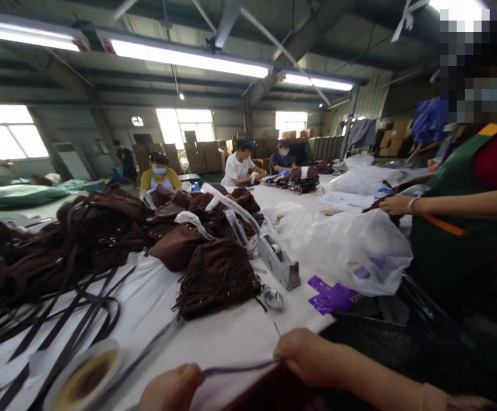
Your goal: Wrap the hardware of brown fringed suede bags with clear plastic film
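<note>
My left hand (170, 389) is closed at the bottom edge, and my right hand (311, 357) is closed to its right. Between them runs a narrow dark strap (240, 369), its ends gripped in my fingers. A short thin end sticks up beyond my right hand. Below the strap a dark brown surface shows only in part. Ahead lies a brown fringed bag (218, 277) on the white table (227, 342). A roll of plastic wrap or tape (83, 377), with a tan core, stands left of my left hand.
Brown bags with long straps (115, 222) are heaped at the left. A grey tape dispenser (278, 260), a clear tape roll (273, 298), purple cards (329, 295) and clear plastic bags (343, 245) lie ahead. A co-worker in a green apron (458, 188) stands at the right; others sit across.
</note>
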`<state>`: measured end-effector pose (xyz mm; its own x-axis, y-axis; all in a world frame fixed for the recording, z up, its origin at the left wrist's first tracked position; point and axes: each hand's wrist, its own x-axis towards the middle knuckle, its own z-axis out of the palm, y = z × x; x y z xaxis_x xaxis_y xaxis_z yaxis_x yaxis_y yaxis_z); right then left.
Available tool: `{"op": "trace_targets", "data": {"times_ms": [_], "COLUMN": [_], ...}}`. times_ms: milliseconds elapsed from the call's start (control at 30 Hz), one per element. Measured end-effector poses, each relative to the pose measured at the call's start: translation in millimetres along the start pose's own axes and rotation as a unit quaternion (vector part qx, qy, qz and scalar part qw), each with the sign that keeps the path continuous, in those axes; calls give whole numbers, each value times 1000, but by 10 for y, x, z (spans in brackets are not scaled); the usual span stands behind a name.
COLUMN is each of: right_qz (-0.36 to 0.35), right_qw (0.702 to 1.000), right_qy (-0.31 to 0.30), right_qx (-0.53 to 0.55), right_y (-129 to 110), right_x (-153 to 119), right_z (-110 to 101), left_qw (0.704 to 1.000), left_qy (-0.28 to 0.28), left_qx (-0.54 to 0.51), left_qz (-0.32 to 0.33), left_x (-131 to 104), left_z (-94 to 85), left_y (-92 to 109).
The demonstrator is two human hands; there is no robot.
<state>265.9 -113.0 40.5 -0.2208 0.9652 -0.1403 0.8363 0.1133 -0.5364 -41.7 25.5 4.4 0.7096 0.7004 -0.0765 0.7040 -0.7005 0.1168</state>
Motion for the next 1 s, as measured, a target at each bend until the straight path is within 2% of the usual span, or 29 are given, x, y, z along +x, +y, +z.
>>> {"op": "trace_targets", "data": {"times_ms": [100, 167, 233, 300, 333, 400, 467, 533, 600, 767, 833, 933, 1000], "right_qz": [15, 18, 21, 19, 16, 1, -22, -44, -52, -46, -39, -35, -46], "right_qw": [999, 999, 998, 998, 997, 995, 993, 991, 990, 991, 990, 987, 986], "right_qy": [4, -1, -13, -21, -22, -22, -24, -23, -12, 4, 4, 6, 9], "right_qx": [-41, -47, -49, -64, -74, -94, -109, -124, -133, -129, -137, -154, -162], "right_y": [224, 317, 320, 226, 152, -21, -177, -265, -253, 65, 152, 138, 82], "right_x": [-161, -168, -104, 16, 93, 270, 450, 583, 636, 518, 501, 582, 670], "right_z": [-116, -163, -173, -146, -123, -64, -8, 27, 32, -11, 2, 57, 92], "left_qw": [1000, 998, 991, 983, 983, 988, 989, 991, 994, 996, 996, 990, 985], "left_qy": [6, -8, -17, 22, 59, 131, 132, 96, 73, 79, 89, 141, 160], "left_qx": [1, 19, 53, 87, 93, 63, -1, -45, -54, -27, -19, -18, -29], "left_qz": [-19, -56, -121, -160, -147, -43, 63, 76, 55, 39, 20, 18, 58], "left_x": [-180, -236, -249, -224, -195, -101, 26, 154, 236, 170, 128, 173, 260], "left_z": [-86, -121, -164, -213, -230, -231, -178, -89, -2, 82, 83, 108, 153], "left_y": [-127, -135, -50, 152, 296, 627, 927, 1085, 1052, 567, 481, 583, 726]}}
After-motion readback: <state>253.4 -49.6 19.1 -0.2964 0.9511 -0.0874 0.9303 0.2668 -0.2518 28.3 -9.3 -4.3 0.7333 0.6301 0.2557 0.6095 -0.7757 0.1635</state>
